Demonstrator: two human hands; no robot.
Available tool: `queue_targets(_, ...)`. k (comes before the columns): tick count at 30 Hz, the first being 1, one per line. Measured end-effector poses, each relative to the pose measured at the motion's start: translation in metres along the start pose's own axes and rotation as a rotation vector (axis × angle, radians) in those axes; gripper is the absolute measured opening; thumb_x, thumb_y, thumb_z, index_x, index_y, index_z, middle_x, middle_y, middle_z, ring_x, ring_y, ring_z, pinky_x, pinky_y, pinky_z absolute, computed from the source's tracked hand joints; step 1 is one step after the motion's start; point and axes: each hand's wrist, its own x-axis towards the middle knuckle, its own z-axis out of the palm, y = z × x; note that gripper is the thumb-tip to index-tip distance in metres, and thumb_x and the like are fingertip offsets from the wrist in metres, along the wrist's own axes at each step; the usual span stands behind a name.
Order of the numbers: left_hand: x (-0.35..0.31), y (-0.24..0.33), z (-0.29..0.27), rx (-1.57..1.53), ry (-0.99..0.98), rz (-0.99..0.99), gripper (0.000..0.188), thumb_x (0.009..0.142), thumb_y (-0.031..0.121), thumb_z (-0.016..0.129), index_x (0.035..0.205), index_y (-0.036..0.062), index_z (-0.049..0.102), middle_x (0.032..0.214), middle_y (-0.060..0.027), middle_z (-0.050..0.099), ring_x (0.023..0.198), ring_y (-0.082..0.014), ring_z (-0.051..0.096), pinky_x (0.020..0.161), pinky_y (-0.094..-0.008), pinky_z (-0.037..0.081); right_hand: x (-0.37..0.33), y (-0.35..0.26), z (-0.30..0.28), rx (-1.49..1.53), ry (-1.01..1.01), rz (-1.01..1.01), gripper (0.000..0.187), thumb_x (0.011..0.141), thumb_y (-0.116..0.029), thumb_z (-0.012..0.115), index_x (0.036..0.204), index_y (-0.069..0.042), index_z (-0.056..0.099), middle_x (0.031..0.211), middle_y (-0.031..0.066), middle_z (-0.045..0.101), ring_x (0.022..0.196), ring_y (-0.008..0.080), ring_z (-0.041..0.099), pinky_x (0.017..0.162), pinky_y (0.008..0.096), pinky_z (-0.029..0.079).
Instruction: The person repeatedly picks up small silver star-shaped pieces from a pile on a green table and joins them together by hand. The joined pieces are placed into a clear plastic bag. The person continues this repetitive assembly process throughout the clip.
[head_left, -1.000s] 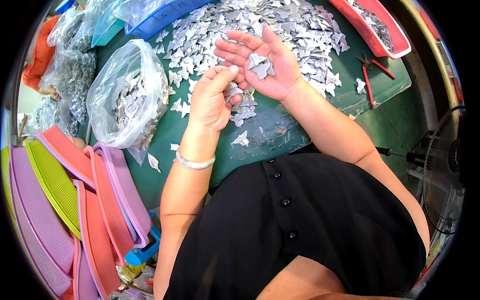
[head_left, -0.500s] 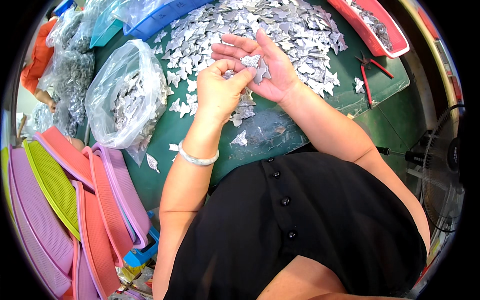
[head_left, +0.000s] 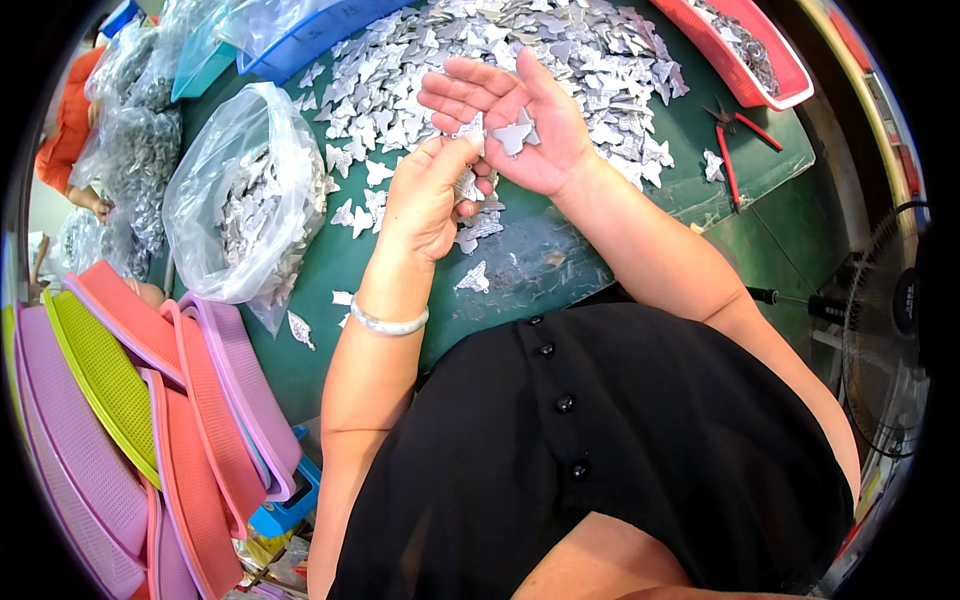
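Silver-bright, with a metal piece (head_left: 471, 130) pinched in the left hand (head_left: 430, 192) and, just beside it at three o'clock, grey pieces (head_left: 513, 138) on the flat, wide right hand (head_left: 552, 148).

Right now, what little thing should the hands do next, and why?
Maybe the left hand should take the silver butterfly-shaped piece off the right hand: that palm is open and facing up, and the left hand, pinching another piece, is right beside it.
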Motion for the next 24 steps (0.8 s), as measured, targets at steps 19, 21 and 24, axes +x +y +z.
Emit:
queue_targets(19,-0.003,-0.019,0.018,0.246,0.054,0.435,0.027,0.075,0.006,0.063,0.100,0.0016,0.055,0.080,-0.0027,0.054,0.062,-0.0077,0.052,0.047,-0.0175,0.038,0.001,0.004,-0.002,-0.232,0.088,-0.049,0.057,0.088,-0.044,0.035,0.119,0.003,0.039,0.124,0.0225,0.040,0.119,0.0339,0.035,0.100,0.0424,0.028)
queue_targets(21,0.004,-0.027,0.011,0.416,0.046,0.563,0.033,0.072,0.004,0.067,0.103,0.0004,0.056,0.075,-0.0003,0.054,0.058,-0.0047,0.049,0.050,-0.0165,0.040,0.000,0.004,0.000,-0.251,0.079,-0.046,0.057,0.088,-0.045,0.034,0.119,0.003,0.039,0.125,0.0218,0.040,0.119,0.0336,0.036,0.100,0.0420,0.028)
queue_targets(24,0.003,-0.024,0.012,0.425,0.057,0.595,0.026,0.076,0.006,0.063,0.101,0.0001,0.057,0.069,0.0010,0.054,0.055,-0.0051,0.049,0.047,-0.0158,0.039,-0.001,0.004,0.001,-0.188,0.036,-0.045,0.058,0.088,-0.046,0.033,0.120,0.002,0.039,0.125,0.0210,0.040,0.120,0.0329,0.035,0.100,0.0413,0.028)
